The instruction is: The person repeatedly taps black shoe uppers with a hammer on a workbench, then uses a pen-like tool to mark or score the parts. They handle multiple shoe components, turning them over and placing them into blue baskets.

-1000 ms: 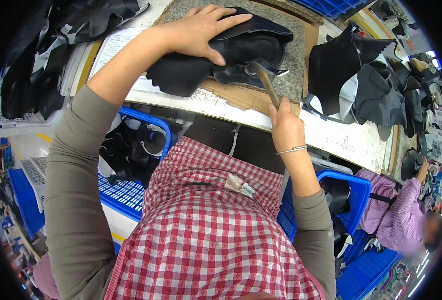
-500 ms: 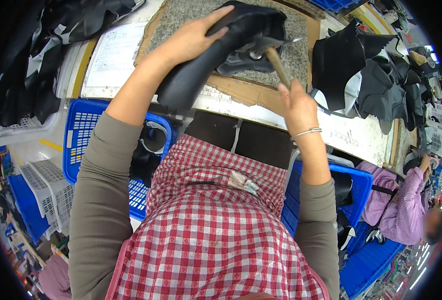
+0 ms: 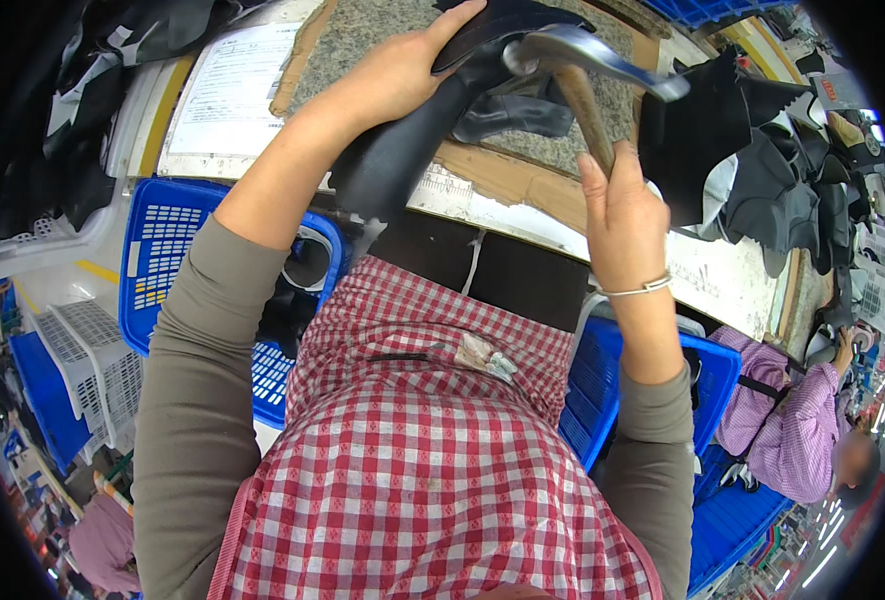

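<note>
My right hand [image 3: 626, 215] is wrapped round the wooden handle of a hammer [image 3: 589, 115], whose steel head is raised over a black leather boot upper [image 3: 397, 150]. At the far end of that upper, my left hand [image 3: 402, 75] grips it, thumb and forefinger apart across the leather. The tube-like shaft of the upper points toward me and overhangs the bench's near edge. Its other part lies over a speckled stone slab [image 3: 362, 40]. Part of the upper is hidden behind the hammer head and my left hand.
Stacked black leather pieces [image 3: 697, 140] lie right of the slab, more [image 3: 82, 130] at far left. A printed sheet [image 3: 232, 95] rests left of the slab. Blue baskets [image 3: 167, 215] stand below the bench on both sides. A person in a pink checked top [image 3: 792, 440] sits at right.
The hammer has lifted off the upper, swinging up and toward the right with my right hand. My left hand and the upper have shifted slightly right.
</note>
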Demonstrator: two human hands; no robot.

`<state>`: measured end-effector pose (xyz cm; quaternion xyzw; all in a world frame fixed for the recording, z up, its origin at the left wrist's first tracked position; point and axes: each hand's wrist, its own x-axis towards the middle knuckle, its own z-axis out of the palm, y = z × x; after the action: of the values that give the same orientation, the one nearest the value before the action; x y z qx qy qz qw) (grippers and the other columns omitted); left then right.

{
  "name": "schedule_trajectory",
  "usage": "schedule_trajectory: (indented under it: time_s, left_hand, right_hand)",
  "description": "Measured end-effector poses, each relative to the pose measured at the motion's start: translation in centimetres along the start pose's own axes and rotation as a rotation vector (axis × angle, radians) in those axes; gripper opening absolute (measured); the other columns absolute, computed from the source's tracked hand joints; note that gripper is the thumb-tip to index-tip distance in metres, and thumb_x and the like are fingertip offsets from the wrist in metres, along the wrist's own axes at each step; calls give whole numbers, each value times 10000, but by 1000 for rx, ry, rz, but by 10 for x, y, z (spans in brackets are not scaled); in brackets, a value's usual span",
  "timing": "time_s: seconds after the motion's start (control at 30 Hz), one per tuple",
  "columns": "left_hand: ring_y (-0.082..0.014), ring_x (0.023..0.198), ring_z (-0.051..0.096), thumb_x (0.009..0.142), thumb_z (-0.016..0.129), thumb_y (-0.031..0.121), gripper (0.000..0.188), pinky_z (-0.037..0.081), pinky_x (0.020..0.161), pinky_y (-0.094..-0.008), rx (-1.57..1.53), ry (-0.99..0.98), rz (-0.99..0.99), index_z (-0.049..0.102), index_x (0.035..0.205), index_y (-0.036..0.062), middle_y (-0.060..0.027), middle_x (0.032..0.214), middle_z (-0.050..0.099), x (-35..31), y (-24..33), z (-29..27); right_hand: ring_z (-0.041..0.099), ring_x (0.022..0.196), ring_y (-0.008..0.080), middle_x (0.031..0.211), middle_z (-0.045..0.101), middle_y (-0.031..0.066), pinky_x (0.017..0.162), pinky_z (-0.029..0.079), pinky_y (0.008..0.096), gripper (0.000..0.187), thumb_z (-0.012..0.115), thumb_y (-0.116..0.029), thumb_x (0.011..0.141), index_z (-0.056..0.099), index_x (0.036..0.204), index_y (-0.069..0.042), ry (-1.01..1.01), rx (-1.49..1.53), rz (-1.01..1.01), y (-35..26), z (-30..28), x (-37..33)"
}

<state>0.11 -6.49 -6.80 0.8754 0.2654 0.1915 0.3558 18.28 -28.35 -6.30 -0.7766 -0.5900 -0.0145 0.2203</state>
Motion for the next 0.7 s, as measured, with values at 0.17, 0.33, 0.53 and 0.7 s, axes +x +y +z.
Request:
schedule_trajectory:
  time_s: [0.17,0.33,0.53,0.7]
  left_hand:
    - [-397,1261,620,973,677,237,685,495,1062,-446,156,164,217,372,1576,123,-267,1467,547,7,-17,17]
    - [-444,1222,621,971,668,278,753,498,1034,-488,6,85,79,293,1620,201,-270,1393,598,4,-14,10]
    - [-438,1376,508,867,527,-25,806,433,1142,-465,100,230,114,297,1619,152,-266,1554,447,-58,6,-12]
    - [-383,1411,499,953,576,-48,755,451,1114,-418,396,495,-197,317,1628,169,-208,1553,488,-243,-6,-61]
  right_hand:
    - [685,707,470,736,671,267,624,542,552,332,581,-300,1046,577,1141,18,-220,-196,10,7,2,0]
    - [667,785,518,830,676,315,686,532,544,393,589,-305,1048,597,1242,37,-97,41,191,35,6,-16]
    - [691,816,469,1035,670,285,690,570,527,218,610,-172,991,675,1154,-42,-242,90,98,46,17,-43]
    - [664,728,472,761,674,229,644,530,547,310,642,-343,1000,553,978,-47,-38,145,92,39,-6,-41]
